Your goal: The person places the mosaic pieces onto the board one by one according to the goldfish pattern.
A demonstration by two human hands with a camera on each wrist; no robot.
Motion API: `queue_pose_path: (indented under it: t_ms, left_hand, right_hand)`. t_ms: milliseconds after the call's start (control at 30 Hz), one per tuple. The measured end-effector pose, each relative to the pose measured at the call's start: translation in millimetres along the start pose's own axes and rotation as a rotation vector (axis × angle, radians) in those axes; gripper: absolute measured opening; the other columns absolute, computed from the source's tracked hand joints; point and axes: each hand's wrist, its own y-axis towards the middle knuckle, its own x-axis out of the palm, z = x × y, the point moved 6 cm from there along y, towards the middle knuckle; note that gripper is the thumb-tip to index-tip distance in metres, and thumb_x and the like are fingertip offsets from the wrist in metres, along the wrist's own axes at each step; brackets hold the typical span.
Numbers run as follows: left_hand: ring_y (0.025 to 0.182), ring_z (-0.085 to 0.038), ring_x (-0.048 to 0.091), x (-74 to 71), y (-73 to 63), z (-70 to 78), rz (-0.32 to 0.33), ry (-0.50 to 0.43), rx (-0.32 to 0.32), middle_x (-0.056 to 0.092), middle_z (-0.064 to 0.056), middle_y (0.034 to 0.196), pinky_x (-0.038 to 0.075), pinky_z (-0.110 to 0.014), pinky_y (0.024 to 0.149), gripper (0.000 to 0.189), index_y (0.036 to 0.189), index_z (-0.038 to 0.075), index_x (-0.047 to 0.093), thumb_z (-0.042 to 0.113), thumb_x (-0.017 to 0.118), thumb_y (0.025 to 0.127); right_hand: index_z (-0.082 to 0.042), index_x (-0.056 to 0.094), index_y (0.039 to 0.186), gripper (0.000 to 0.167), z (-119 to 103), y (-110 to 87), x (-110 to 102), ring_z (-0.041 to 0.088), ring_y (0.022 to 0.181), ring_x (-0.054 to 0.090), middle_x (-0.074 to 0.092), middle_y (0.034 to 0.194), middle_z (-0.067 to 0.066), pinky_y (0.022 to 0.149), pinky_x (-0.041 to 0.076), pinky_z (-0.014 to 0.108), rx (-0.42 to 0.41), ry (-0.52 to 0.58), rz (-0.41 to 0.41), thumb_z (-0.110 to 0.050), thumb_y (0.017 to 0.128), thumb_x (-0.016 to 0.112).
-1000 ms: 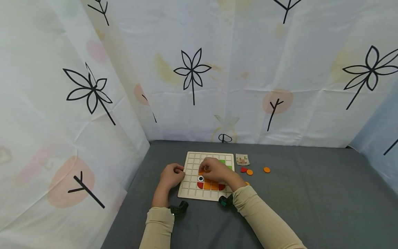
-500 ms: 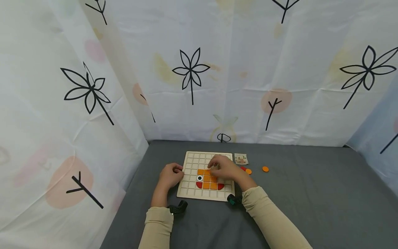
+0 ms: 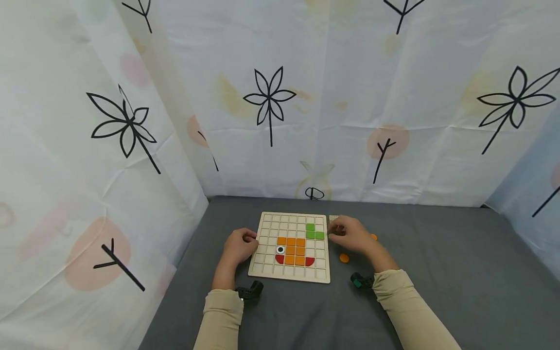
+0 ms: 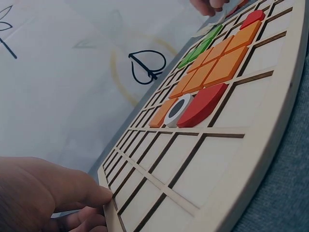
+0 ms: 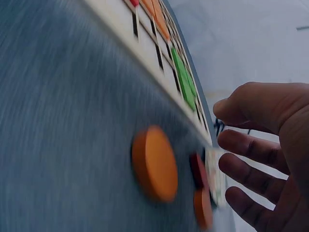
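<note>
Tiles on board, discs at right

The head view looks forward and down from above; both wrist views look closely, tilted, across the shared gridded board.

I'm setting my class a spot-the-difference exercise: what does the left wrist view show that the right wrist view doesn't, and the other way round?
Only the left wrist view shows the left hand, touching the edge of the wooden board, and the round eye piece.

Only the right wrist view shows two orange discs, lying beside the board.

Both show part of the board, the green pieces, some orange squares and part of the right hand.
</note>
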Motion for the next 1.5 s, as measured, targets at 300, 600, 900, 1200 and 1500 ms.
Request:
queue_pose_path:
  t_ms: [300, 600, 900, 1200, 1500]
  left_hand:
    - [0.083, -0.02, 0.064, -0.9, -0.2, -0.5, 0.003, 0.007, 0.001, 0.072, -0.007, 0.097, 0.05, -0.037, 0.072, 0.02, 0.111, 0.01, 0.076, 0.018, 0.071, 0.094]
    - [0.083, -0.02, 0.064, 0.6, 0.4, -3.5, -0.005, 0.003, -0.017, 0.072, -0.005, 0.097, 0.05, -0.036, 0.073, 0.02, 0.111, 0.011, 0.076, 0.02, 0.071, 0.094]
    - [0.083, -0.02, 0.064, 1.3, 0.3, -2.7, -0.008, 0.001, -0.014, 0.072, -0.006, 0.096, 0.05, -0.036, 0.072, 0.021, 0.111, 0.01, 0.076, 0.019, 0.071, 0.093]
    - [0.083, -0.02, 0.064, 0.9, -0.3, -2.2, -0.008, -0.001, -0.005, 0.072, -0.005, 0.096, 0.05, -0.036, 0.072, 0.021, 0.111, 0.011, 0.076, 0.019, 0.071, 0.093]
    - [0.082, -0.02, 0.064, -0.8, 0.0, -1.0, -0.004, -0.005, -0.007, 0.072, -0.006, 0.096, 0.05, -0.036, 0.071, 0.02, 0.111, 0.011, 0.076, 0.019, 0.071, 0.093]
  right_hand:
    - [-0.005, 0.077, 0.108, 0.012, 22, -16.8, -8, 0.023, 0.092, 0.066, 0.069, 0.106, 0.01, 0.081, 0.055, 0.042, 0.066, -0.012, -0.002, -0.006, 0.095, 0.076]
    - [-0.005, 0.077, 0.106, 0.013, 21, -19.7, -9, 0.021, 0.086, 0.062, 0.067, 0.1, 0.008, 0.077, 0.051, 0.04, 0.056, -0.039, -0.014, -0.004, 0.093, 0.077]
    - [-0.007, 0.077, 0.107, 0.014, 24, -19.8, -8, 0.019, 0.085, 0.06, 0.068, 0.1, 0.006, 0.076, 0.051, 0.039, 0.062, -0.049, -0.014, -0.005, 0.094, 0.077]
    - [-0.01, 0.078, 0.105, 0.011, 25, -20.0, -6, 0.015, 0.085, 0.06, 0.069, 0.099, 0.004, 0.077, 0.051, 0.038, 0.063, -0.033, -0.01, -0.008, 0.094, 0.077]
    - [-0.01, 0.08, 0.104, 0.01, 16, -15.3, -4, 0.014, 0.086, 0.062, 0.069, 0.102, 0.005, 0.077, 0.053, 0.036, 0.027, -0.022, -0.006, -0.008, 0.095, 0.078]
